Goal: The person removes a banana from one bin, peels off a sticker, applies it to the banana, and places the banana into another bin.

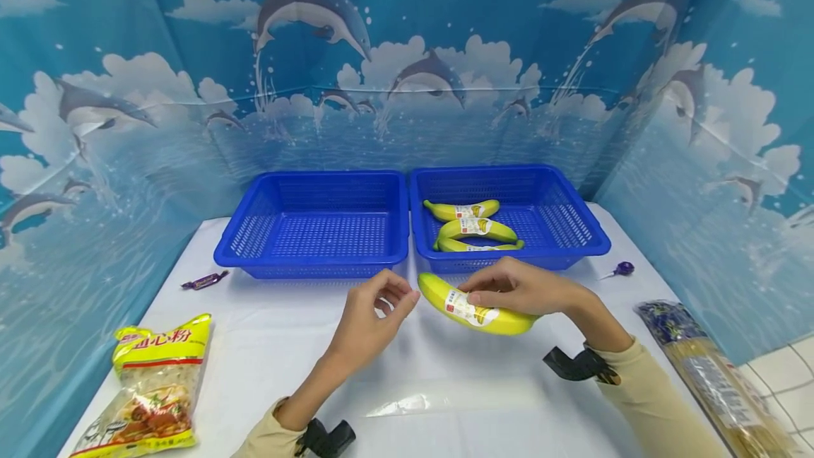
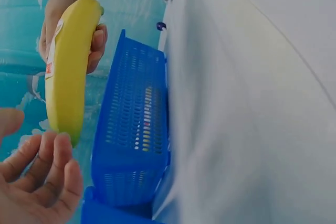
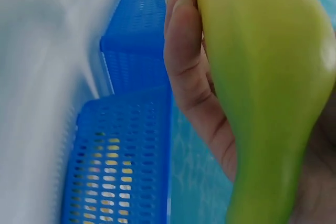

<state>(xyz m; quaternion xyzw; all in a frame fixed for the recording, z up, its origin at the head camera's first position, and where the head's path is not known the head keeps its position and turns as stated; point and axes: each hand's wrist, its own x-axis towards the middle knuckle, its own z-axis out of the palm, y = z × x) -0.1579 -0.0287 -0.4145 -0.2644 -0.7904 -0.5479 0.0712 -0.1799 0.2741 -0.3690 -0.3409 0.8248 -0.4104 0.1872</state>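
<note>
My right hand (image 1: 524, 287) grips a yellow banana (image 1: 439, 290) with a white label, held above the table in front of the right basket. In the right wrist view the banana (image 3: 262, 77) fills much of the picture, with fingers (image 3: 186, 51) curled along one side. Just left of the banana's tip is my left hand (image 1: 372, 313), holding nothing, its fingers loosely bent. From the left wrist view, the fingertips appear close to the tip; I cannot tell if they touch. Several labelled bananas (image 1: 477, 228) lie in the right blue basket (image 1: 575, 249).
Beside it stands another blue basket (image 1: 311, 260). On the left lie a purple-wrapped candy (image 1: 205, 280) and a yellow food bag (image 1: 159, 387). At right are a purple lollipop (image 1: 624, 268) and a long noodle-like package (image 1: 712, 380). A dolphin-print curtain (image 1: 407, 126) surrounds the white table.
</note>
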